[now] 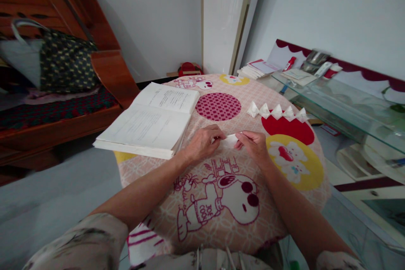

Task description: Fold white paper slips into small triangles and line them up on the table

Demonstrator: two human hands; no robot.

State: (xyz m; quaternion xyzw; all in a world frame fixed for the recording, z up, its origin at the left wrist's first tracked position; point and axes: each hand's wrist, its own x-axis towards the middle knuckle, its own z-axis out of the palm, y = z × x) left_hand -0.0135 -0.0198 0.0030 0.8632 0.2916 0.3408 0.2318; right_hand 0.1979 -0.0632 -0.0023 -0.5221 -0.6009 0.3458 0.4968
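Observation:
Between my two hands is a small folded piece of white paper point(230, 141), held just above the patterned tablecloth. My left hand point(205, 142) pinches its left end with thumb and fingers. At the opposite end, my right hand point(252, 143) grips the paper, its fingers closed. Fingers cover both ends, so the full shape of the fold is hidden. Beyond my right hand, several folded white paper points point(277, 112) stand in a row. Left of my left hand lies a thick open book point(148, 122) with printed pages.
The round table's cloth point(218, 106) bears cartoon figures and coloured circles. Against the right wall, a glass-topped cabinet point(341, 97) holds papers, metal bowls and a red cup. A wooden bench point(109, 71) with a dark patterned bag point(68, 61) stands left. An air conditioner point(224, 21) stands behind.

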